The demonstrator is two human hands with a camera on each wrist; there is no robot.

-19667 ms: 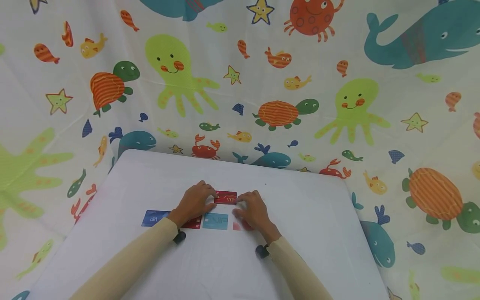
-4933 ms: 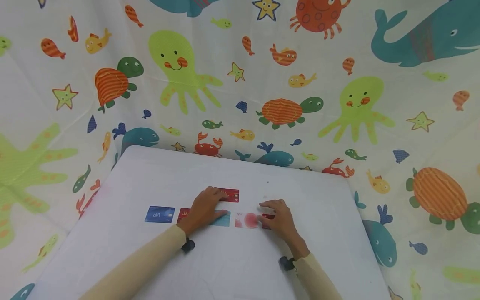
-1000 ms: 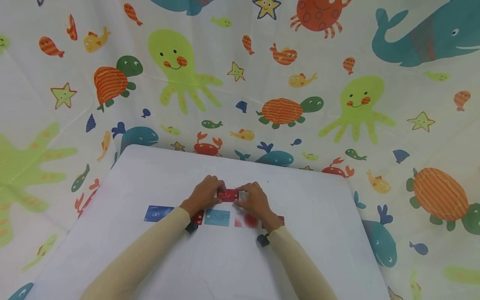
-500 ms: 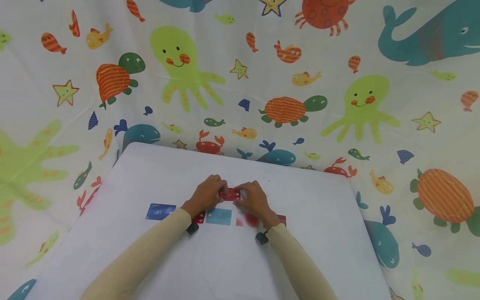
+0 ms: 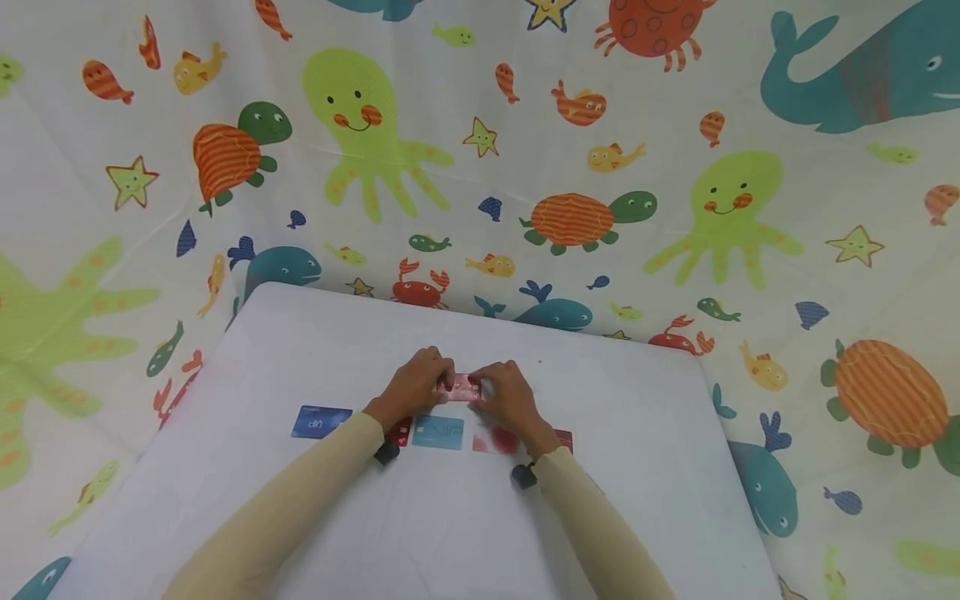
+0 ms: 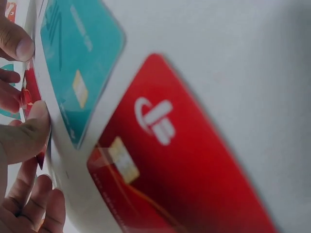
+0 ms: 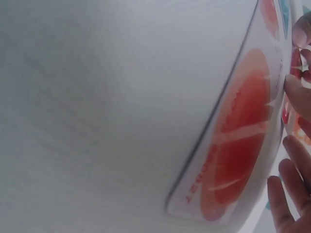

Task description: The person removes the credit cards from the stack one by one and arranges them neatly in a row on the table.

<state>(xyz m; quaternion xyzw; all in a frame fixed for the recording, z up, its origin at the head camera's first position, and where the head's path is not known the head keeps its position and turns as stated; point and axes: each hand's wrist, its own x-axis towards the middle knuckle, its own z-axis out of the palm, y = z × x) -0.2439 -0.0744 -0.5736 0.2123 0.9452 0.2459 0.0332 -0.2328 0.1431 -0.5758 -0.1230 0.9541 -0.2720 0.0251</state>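
A red VIP card point(image 5: 461, 388) is held tilted between both hands, above the row of cards, with glare across its face. My left hand point(image 5: 414, 388) pinches its left end; in the left wrist view the thumb point(image 6: 29, 133) lies on the near side of the held card point(image 6: 31, 87). My right hand point(image 5: 510, 402) pinches the right end. Nearer to me lie a blue card point(image 5: 321, 422), a red card point(image 5: 400, 432) partly behind the left wrist, a teal card point(image 5: 438, 433), a white card with a red circle point(image 5: 492, 439), and another red card point(image 5: 564, 439) mostly behind the right wrist.
The cards lie on a white table point(image 5: 450, 533). Behind it hangs a white curtain point(image 5: 465, 83) printed with sea animals. A small black camera point(image 5: 387, 453) is strapped at the left wrist and another black camera point(image 5: 524, 476) at the right.
Both hands have come together on the upper red card since about five seconds ago. Over the last half second its face has tilted and gone paler with glare. The row of cards stays put.
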